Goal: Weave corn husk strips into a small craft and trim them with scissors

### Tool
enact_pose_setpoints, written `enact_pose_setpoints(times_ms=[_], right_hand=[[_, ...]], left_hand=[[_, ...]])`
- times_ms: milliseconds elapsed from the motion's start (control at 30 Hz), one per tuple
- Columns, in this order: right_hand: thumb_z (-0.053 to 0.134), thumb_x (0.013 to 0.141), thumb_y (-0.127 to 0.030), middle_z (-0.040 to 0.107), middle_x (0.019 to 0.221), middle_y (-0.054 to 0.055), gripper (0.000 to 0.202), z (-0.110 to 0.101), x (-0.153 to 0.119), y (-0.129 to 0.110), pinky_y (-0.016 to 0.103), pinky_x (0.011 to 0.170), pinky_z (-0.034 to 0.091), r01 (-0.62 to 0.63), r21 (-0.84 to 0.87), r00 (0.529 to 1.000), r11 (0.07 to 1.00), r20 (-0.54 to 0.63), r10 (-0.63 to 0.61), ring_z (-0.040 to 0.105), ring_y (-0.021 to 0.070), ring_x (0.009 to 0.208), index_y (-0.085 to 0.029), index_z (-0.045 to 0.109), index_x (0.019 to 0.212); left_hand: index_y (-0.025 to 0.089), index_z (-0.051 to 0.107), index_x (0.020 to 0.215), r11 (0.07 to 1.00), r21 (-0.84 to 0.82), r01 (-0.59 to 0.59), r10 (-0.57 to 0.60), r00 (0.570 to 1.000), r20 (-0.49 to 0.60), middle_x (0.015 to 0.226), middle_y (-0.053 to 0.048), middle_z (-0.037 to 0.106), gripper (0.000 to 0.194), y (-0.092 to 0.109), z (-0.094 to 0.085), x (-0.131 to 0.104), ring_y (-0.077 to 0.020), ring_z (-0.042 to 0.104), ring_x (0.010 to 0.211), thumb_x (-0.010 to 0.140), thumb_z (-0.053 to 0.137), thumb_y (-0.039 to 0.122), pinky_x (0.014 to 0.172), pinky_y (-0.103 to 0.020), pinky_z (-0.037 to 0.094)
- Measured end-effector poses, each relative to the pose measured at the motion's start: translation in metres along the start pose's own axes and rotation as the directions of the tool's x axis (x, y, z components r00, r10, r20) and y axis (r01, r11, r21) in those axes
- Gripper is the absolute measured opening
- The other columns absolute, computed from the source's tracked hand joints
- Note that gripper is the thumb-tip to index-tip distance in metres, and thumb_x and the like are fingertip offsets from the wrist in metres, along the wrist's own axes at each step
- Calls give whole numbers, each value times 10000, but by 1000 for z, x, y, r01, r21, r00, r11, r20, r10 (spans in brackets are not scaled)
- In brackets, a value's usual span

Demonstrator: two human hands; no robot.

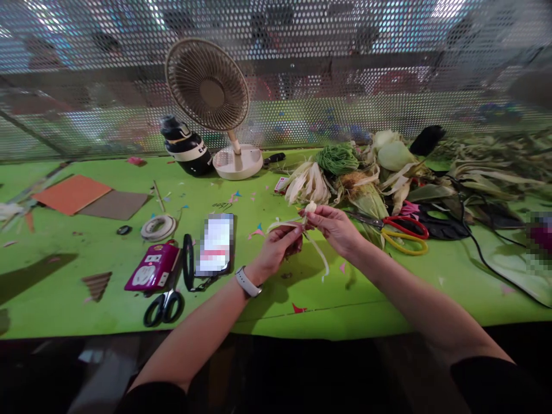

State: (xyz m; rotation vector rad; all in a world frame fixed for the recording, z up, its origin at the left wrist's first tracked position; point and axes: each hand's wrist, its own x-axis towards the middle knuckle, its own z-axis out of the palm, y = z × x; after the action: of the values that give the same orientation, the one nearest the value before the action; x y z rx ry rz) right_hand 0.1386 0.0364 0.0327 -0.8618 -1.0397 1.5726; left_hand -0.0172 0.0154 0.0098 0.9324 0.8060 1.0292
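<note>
Green table (371,319). L hand (276,248) & R hand (335,227) pinch a thin pale strip (319,252) btwn them. One end dangles below R hand; might tear if tugged too hard.

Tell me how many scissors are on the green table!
2. The black-handled pair lies beside the purple case; the red-and-yellow-handled pair lies right of the right hand. More might be hidden under the pale dry husks.
</note>
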Motion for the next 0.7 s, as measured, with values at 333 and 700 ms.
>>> enact_pose_setpoints(times_ms=[333,700], right_hand=[[765,673,-403,699,791,0,268,4,-6,-6,291,769,473,49,-204,990,978,142,-20,622,138,756,-185,708,818],[773,654,-364,721,752,2,189,7,-5,-1,330,840,472,62,-146,996,987,71,-52,652,162,783,-202,734,743]], left_hand=[[146,650,843,989,30,-144,145,988,-45,542,53,485,297,-8,0,5,-45,409,472,689,745,382,433,-179,283],[138,662,797,994,12,-109,110,993,-46,534,37,546,299,-8,1,3,-49,446,453,675,745,398,436,-183,312]])
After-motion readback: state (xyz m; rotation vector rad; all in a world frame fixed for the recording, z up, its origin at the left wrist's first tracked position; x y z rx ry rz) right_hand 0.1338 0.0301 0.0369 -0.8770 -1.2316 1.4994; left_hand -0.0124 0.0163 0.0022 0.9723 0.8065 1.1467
